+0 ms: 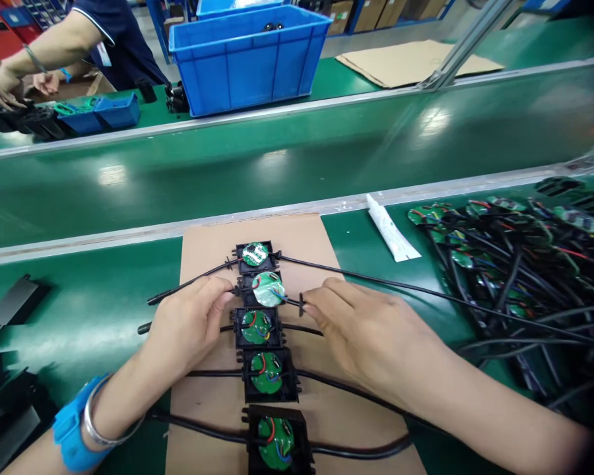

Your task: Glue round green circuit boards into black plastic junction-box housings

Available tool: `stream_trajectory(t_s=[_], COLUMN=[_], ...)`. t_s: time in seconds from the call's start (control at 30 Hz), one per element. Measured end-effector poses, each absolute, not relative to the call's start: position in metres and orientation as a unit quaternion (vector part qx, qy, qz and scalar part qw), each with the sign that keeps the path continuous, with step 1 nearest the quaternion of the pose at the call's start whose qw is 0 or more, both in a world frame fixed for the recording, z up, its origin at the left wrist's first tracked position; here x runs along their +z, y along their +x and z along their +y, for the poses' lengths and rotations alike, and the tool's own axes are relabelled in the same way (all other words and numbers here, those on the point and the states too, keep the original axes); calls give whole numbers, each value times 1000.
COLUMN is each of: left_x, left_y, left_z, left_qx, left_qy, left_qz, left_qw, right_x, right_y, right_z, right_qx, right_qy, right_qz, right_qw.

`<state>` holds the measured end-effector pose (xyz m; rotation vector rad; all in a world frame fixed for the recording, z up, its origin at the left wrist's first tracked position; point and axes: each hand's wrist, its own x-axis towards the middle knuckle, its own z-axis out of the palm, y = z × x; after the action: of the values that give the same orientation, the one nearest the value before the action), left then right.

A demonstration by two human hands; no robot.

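Note:
A column of several black square housings with round green circuit boards lies on a cardboard sheet (297, 237). My left hand (191, 326) pinches the black cable at the left side of the second housing (264, 290). My right hand (361, 323) pinches the cable's strain relief just right of that housing. The green board (268, 289) in it sits tilted, not flat. The top housing (255, 255) and the three below hold boards lying flat, with cables running out both sides. A blue wrist strap and a metal bangle are on my left wrist (82, 422).
A heap of wired green boards (515, 264) lies at the right, next to a white tube (391, 229). Black lids (10, 307) sit at the left. Beyond the green conveyor belt (277, 171) stand a blue crate (250, 56) and another person (54, 53) at work.

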<state>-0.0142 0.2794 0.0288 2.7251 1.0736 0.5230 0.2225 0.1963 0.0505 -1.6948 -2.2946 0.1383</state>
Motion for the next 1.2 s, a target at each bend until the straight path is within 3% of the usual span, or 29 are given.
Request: stream_trajectory(t_s=[0.13, 0.3, 0.53, 0.8, 1.03, 1.2], left_x=[29, 27, 25, 23, 25, 27], left_y=[-4, 5, 2, -1, 10, 21], left_z=[283, 289, 291, 304, 292, 292], left_qx=[124, 73, 34, 118, 37, -29], left_qy=[927, 933, 924, 927, 961, 962], left_qz=[352, 353, 379, 336, 263, 247], left_qw=[39, 11, 35, 116, -79, -116], right_x=[62, 58, 53, 44, 40, 39], right_y=[217, 209, 204, 199, 196, 193], right_z=[215, 236, 241, 247, 246, 245], right_qx=[10, 88, 131, 132, 135, 141], right_qy=[-565, -569, -566, -526, -538, -539], right_qz=[-822, -818, -814, -839, -832, -830], right_qw=[78, -25, 2, -35, -19, 2])
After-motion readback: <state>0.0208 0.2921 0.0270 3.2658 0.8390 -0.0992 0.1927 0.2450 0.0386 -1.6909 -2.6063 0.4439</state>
